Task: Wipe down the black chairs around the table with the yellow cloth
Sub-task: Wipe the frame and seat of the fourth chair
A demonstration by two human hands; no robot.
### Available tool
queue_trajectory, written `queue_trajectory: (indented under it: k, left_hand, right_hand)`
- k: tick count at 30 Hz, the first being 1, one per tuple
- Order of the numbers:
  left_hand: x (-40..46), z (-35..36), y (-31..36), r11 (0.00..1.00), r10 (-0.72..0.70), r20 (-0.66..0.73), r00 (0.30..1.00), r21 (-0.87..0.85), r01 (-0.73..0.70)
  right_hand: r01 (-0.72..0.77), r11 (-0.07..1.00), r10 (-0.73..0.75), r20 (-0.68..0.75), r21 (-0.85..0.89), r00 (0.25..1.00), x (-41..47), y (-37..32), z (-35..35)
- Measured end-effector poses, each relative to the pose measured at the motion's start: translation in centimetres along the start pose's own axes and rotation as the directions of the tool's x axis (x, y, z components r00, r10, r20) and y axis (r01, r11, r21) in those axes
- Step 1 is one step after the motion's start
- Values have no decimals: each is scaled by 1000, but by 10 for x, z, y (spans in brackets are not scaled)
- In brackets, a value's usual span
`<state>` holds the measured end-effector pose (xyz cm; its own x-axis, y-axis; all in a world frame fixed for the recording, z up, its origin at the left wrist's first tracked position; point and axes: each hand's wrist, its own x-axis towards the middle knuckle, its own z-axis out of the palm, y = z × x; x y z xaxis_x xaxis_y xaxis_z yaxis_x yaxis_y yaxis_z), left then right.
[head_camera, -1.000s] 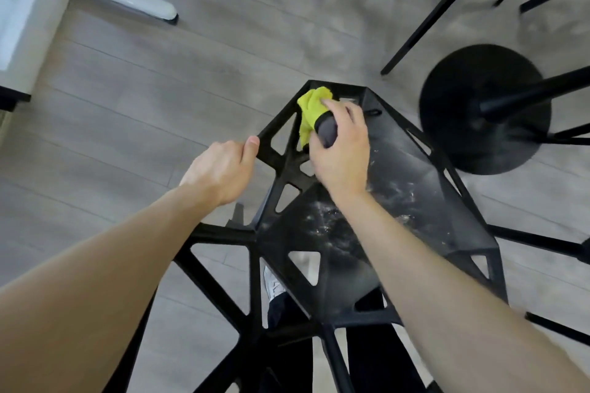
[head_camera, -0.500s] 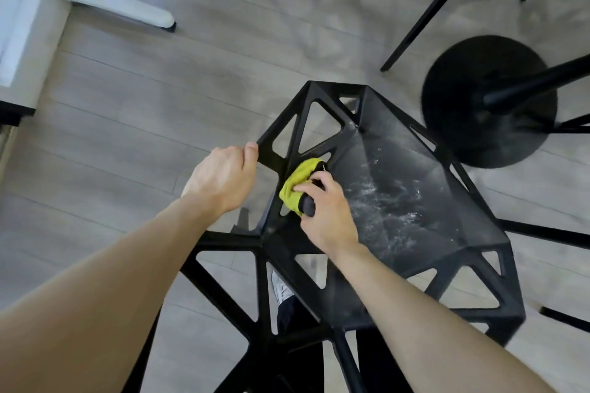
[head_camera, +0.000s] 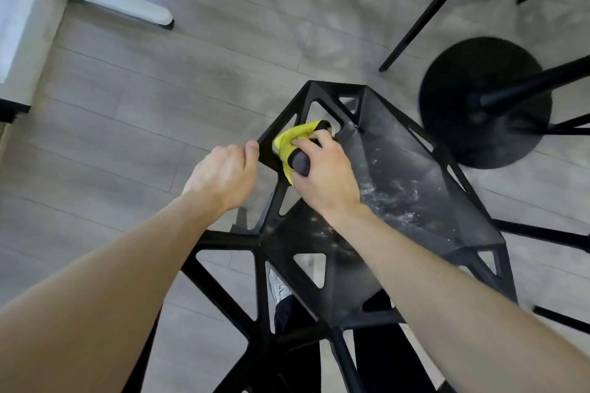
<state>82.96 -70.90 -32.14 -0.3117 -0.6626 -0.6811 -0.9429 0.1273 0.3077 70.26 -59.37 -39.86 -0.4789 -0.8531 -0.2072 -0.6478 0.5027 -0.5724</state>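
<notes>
Since half a second ago, the yellow cloth (head_camera: 291, 144) has slid from low on the chair (head_camera: 399, 188) arm strut toward the front corner, so that strut seems done. Bunched, it runs roughly along the strut, grasped by the right hand (head_camera: 325, 174). Beside it, the left hand (head_camera: 225, 174) grips the frame.

Grey plank floor (head_camera: 134, 112) — black chair (head_camera: 415, 201) at centre, round black base (head_camera: 463, 137) upper right, white foot (head_camera: 127, 6) upper left.
</notes>
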Motion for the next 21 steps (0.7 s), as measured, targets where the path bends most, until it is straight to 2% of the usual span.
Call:
queue_trajectory:
  k: [2,4,6,8,10,13,16,19,21]
  left_hand:
    - [-1,-3,-1,1000,13,0,1000,2,-13]
    - [3,-1,-6,999,18,-3,1000,27,-18]
    - [1,0,-4,1000,13,-6,1000,17,-13]
    - [2,0,-4,1000,11,-6,1000,5,-11]
    - [5,1,-5,1000,26,-4,1000,5,-26]
    - [4,1,-4,999,46,3,999,20,-46]
    - [5,1,-8,999,32,6,999,-4,-32]
    - [6,2,-8,999,41,7,999,-4,-41]
    - [7,2,-8,999,46,-1,999,-11,-46]
  right_hand:
    - [-33,988,45,-74,154,996,-11,-9,7]
    - [-31,974,26,23,225,999,-42,-9,29]
    - [-61,979,38,124,195,992,-66,0,41]
    - [-144,958,132,63,248,989,-68,4,43]
    - [-110,941,129,-39,321,991,-58,-7,38]
    - [25,973,-28,10,231,1000,-40,-8,30]
    - [-56,995,61,-54,83,997,-2,19,7]
    - [-101,989,122,-216,105,969,39,23,-15]
    - [-113,991,124,-188,68,974,36,7,-3]
